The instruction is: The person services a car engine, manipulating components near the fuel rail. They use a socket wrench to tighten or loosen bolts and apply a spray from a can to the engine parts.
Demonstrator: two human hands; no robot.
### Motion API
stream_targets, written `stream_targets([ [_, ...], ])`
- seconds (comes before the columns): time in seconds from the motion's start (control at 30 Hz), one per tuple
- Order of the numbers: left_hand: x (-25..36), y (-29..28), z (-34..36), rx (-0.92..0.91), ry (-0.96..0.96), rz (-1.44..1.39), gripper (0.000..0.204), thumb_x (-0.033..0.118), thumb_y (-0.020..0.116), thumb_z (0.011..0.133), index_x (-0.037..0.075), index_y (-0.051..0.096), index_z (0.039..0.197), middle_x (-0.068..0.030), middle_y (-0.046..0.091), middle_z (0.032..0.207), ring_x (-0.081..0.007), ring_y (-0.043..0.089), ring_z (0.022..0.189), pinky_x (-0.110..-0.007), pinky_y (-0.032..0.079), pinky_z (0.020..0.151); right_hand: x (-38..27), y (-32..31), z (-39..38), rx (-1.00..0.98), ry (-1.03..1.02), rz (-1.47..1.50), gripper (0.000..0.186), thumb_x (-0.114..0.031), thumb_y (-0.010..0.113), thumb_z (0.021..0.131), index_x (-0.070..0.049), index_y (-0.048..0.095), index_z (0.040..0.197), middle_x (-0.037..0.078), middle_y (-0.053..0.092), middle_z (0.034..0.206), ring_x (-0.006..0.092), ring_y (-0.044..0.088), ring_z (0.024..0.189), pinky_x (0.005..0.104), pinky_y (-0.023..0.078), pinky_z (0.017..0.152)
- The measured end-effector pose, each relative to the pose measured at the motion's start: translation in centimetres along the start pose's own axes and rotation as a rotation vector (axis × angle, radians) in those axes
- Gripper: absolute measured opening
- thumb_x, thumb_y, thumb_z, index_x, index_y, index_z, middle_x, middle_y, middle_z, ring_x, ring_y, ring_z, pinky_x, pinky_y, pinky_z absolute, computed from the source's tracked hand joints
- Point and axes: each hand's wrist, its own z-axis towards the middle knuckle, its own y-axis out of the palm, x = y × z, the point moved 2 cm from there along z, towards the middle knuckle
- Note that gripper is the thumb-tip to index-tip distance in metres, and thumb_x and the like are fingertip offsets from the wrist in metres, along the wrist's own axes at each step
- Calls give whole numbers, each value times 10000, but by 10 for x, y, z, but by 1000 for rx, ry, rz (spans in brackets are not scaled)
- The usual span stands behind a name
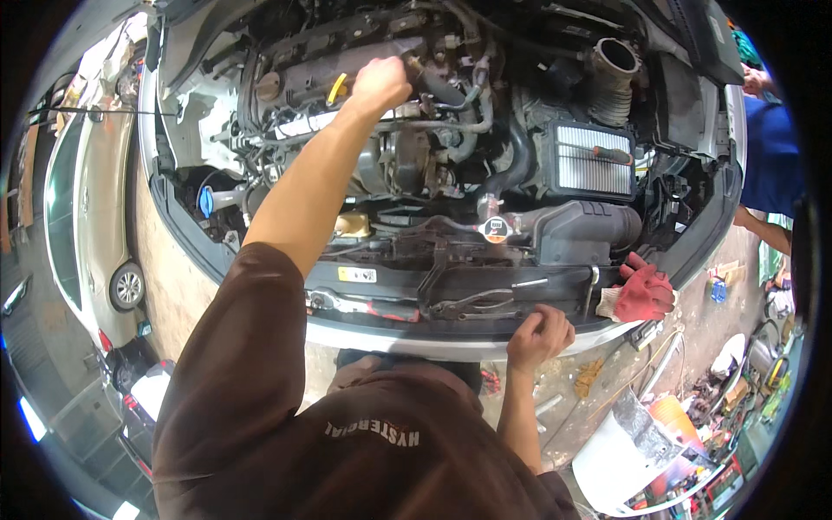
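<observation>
In an opened engine bay, my left hand [381, 84] is closed at the top of the engine [316, 74]. Its fingers point away from me, so what they grip is hidden. Just left of it stands a yellow dipstick handle [336, 89], and a dark hose [444, 89] lies to its right. My right hand [541, 338] rests at the car's front edge, its fingers loosely bent and apart, with nothing visible in them. Near it on the front panel lie pliers [472, 303], a wrench [487, 315] and a tool with a red handle [394, 310].
Red work gloves [643, 293] lie right of my right hand. A screwdriver [614, 155] rests on the exposed air filter [585, 173]. Another person in blue [767, 156] stands at the right fender. A white bucket [615, 459] and clutter stand lower right; a parked car [108, 199] is left.
</observation>
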Motion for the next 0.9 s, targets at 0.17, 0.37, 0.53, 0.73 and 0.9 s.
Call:
stream_targets([
  [0.17, -18, 0, 3, -26, 73, 40, 366, 293, 771, 900, -47, 749, 1036, -249, 767, 1072, -422, 723, 1093, -500, 573, 978, -1, 6, 1, 8, -13, -8, 135, -54, 587, 880, -113, 709, 874, 19, 692, 849, 238, 640, 847, 391, 398, 982],
  [0.37, -52, -29, -70, 245, 35, -336, 274, 199, 735, 943, 23, 768, 1150, -208, 771, 1083, -396, 724, 1057, -484, 572, 988, 4, 6, -1, 27, 18, -6, 138, -73, 592, 856, -121, 722, 861, 22, 723, 877, 244, 649, 861, 393, 390, 980],
  [0.53, -78, 45, -140, 431, 353, 2, 432, 69, 639, 899, -1, 674, 1324, -170, 646, 1369, -359, 584, 1292, -481, 507, 1066, 2, 8, -2, 14, -4, -40, 133, -92, 590, 871, -118, 720, 871, 29, 718, 880, 258, 642, 859, 397, 389, 974],
  [0.73, -79, 50, -151, 450, 255, -18, 554, 88, 683, 864, 15, 604, 1407, -168, 565, 1427, -358, 528, 1320, -505, 488, 1046, 6, 8, -5, -12, 37, -91, 151, -126, 584, 904, -112, 735, 895, 30, 701, 859, 251, 635, 858, 410, 409, 990],
  [0.9, -122, 60, -168, 434, 9, 34, 585, 145, 655, 882, 27, 569, 1449, -144, 566, 1432, -338, 497, 1369, -530, 452, 1072, 1, 9, -5, 0, 31, -93, 167, -138, 574, 908, -104, 735, 880, 32, 688, 833, 248, 628, 839, 413, 413, 985],
])
